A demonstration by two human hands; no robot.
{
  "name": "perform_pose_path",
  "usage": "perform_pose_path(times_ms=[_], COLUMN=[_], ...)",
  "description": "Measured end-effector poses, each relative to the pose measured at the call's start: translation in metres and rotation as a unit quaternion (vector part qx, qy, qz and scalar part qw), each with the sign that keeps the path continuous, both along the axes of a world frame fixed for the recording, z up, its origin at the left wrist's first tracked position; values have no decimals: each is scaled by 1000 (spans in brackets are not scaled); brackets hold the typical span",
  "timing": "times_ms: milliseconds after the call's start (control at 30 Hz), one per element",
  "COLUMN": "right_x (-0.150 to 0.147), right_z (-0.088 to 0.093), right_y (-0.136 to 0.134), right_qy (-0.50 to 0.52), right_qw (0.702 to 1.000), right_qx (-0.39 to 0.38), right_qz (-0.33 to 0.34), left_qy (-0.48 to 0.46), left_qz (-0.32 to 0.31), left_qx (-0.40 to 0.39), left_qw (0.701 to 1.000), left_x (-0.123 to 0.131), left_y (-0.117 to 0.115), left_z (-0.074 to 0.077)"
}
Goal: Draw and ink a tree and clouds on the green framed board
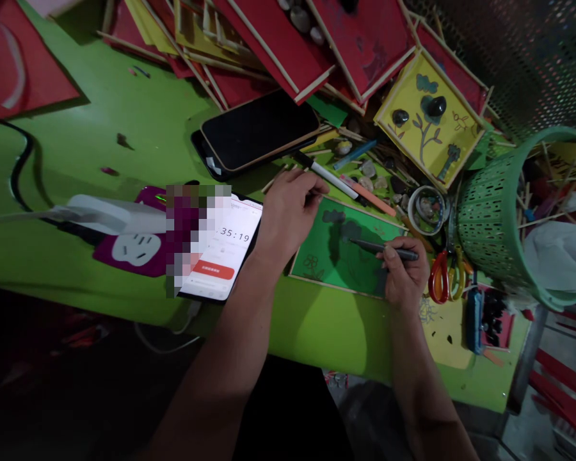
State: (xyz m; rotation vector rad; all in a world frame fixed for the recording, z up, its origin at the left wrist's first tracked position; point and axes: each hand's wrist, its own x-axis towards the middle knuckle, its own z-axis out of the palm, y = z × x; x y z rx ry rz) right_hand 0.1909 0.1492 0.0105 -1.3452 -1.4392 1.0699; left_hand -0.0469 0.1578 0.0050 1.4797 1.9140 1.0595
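Note:
A green card (365,272) edged with thin wooden sticks lies on the table, with dark cloud-like shapes and a line-drawn flower on it. My right hand (406,272) is closed around a dark marker pen (381,248), its tip over the middle of the card. At the card's upper left corner rests my left hand (290,202), fingers curled together; whatever lies between them is hidden. A lit phone (221,256) showing a timer sits left of that wrist. Beyond the card is a white marker (333,178).
Stick-framed red panels (278,45) pile up at the back, beside a yellow picture (425,121) with dark stones. To the right stand a green basket (489,211), scissors (439,278) and a tape roll (428,208). A dark phone (262,128) and purple power strip (148,256) lie left.

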Motion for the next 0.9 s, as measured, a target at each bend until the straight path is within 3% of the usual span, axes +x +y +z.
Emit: perform_pose_path(times_ms=[900], right_x=[-1], right_z=[1], right_y=[1], right_qy=[37], right_qw=[999], right_qx=[-2], right_qz=[-4], left_qy=[-2], left_qz=[-1], left_qx=[-3], left_qw=[1000], left_x=[1], left_y=[0], left_z=[1])
